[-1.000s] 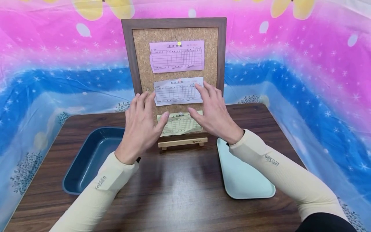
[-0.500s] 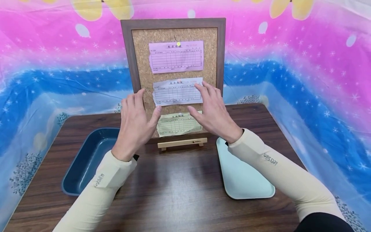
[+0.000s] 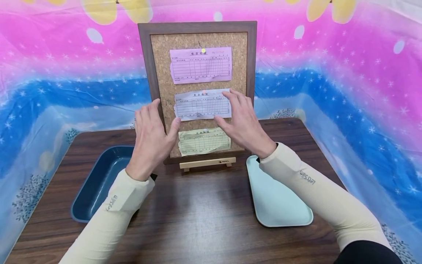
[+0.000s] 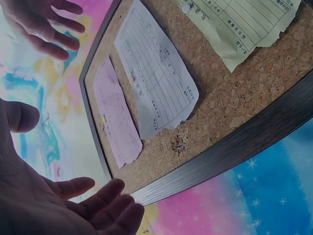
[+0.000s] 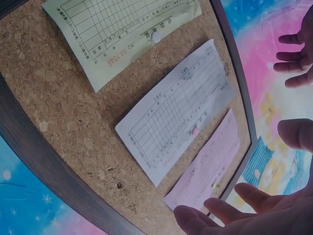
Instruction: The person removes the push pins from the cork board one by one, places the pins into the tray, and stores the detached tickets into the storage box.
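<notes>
In the head view a framed cork board (image 3: 239,69) stands upright. Three receipt slips hang on it: pink (image 3: 201,69), white (image 3: 197,106) and pale green (image 3: 201,143). A yellow push pin (image 3: 203,50), a pinkish pin (image 3: 204,92) and a whitish pin (image 3: 206,131) fix them near their tops. My left hand (image 3: 151,137), fingers spread and holding nothing, is by the board's left edge. My right hand (image 3: 242,123) overlaps the white slip's right end in view, relaxed and without anything in its grasp. Both wrist views show gaps between the fingers (image 4: 105,200) and the slips.
A small wooden easel (image 3: 207,163) supports the board from below. On the left of the wooden table (image 3: 197,223) lies a deep blue tray (image 3: 87,183), partly behind my left arm. A flat pale-blue tray (image 3: 280,201) is at right, partly covered by my right sleeve. Patterned cloth (image 3: 296,55) surrounds the table.
My left hand has drawn leftward, away from the white slip toward the board's left edge. The right hand has stayed almost in place. The slips and pins look the same.
</notes>
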A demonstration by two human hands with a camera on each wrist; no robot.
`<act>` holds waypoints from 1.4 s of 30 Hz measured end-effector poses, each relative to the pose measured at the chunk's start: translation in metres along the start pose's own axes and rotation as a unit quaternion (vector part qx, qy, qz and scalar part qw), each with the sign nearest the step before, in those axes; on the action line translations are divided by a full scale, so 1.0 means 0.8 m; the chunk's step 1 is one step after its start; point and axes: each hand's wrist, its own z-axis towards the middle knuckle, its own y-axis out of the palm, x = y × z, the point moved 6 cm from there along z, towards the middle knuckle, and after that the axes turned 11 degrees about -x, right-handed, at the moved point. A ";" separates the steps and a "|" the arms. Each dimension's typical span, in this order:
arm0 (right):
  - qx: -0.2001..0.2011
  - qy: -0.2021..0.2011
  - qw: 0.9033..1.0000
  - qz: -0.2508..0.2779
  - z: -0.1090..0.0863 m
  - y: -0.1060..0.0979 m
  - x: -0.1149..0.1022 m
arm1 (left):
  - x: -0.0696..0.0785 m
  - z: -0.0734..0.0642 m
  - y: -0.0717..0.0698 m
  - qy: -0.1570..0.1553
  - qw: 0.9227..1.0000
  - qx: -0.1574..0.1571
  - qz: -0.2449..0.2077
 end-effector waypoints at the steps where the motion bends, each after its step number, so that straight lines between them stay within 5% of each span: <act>1: 0.000 0.002 1.000 -0.001 0.001 0.000 0.000 | -0.001 0.000 0.000 -0.003 1.000 0.000 0.001; 19: 0.022 0.007 0.999 0.029 0.015 -0.008 0.013 | -0.006 0.005 -0.003 -0.017 1.000 0.002 -0.022; 33: 0.075 -0.031 0.995 0.066 0.027 -0.018 0.011 | 0.004 0.015 -0.009 0.020 0.999 0.022 -0.037; 42: 0.066 -0.017 0.995 0.070 0.033 -0.022 0.009 | 0.008 0.020 -0.008 0.023 0.998 0.016 -0.051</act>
